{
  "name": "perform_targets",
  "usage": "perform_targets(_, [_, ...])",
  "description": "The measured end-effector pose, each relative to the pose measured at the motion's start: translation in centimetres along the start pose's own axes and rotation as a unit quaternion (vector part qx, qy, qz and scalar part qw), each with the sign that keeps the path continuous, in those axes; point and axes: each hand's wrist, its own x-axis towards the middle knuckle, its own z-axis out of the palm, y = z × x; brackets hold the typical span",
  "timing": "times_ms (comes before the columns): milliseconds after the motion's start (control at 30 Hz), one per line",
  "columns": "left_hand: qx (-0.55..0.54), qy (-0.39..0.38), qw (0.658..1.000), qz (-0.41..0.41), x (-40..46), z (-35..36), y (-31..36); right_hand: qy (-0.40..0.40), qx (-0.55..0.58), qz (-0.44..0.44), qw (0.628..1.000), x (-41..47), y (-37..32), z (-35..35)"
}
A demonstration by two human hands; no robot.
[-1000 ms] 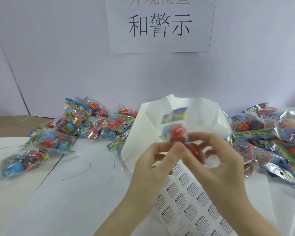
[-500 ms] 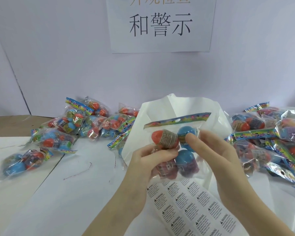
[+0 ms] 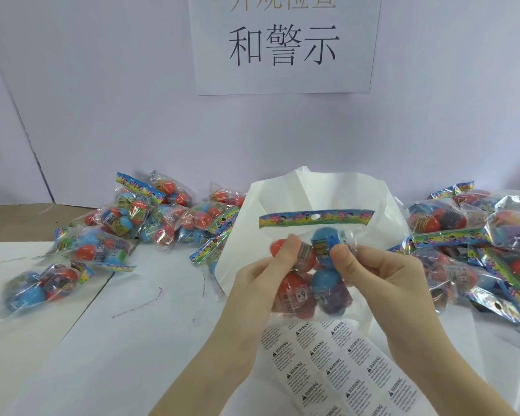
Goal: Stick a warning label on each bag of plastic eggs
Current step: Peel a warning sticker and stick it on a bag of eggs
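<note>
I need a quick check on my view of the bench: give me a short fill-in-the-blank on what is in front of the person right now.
1. Both hands, left hand and right hand, hold one ___ of plastic eggs.
2. The label sheet lying below the hands repeats the printed word ___.
3. The held bag's colourful header strip points ___.

Missing words: bag; WARNING; up

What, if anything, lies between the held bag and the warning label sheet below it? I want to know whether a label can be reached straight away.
Nothing visible does. Both hands, left hand and right hand, hold the bag of eggs directly above the label sheet, whose labels lie uncovered.
</note>
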Motion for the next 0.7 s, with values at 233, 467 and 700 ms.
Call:
perform_targets(233, [0.001, 0.005, 0.999, 0.052, 0.02, -0.34, -0.13, -0.008, 0.026, 0.024, 0.999, -0.12, -0.76, 0.1])
perform_targets(467, [-0.015, 0.027, 0.999, 0.035, 0.21, -0.45, -0.22, 0.002, 0.01, 0.049, 0.999, 0.16, 0.02, -0.26])
perform_targets(700, [0.016, -0.023, 0.999, 0.035, -0.03, 0.14, -0.33, 0.046, 0.03, 0.052, 0.997, 0.24, 0.05, -0.42])
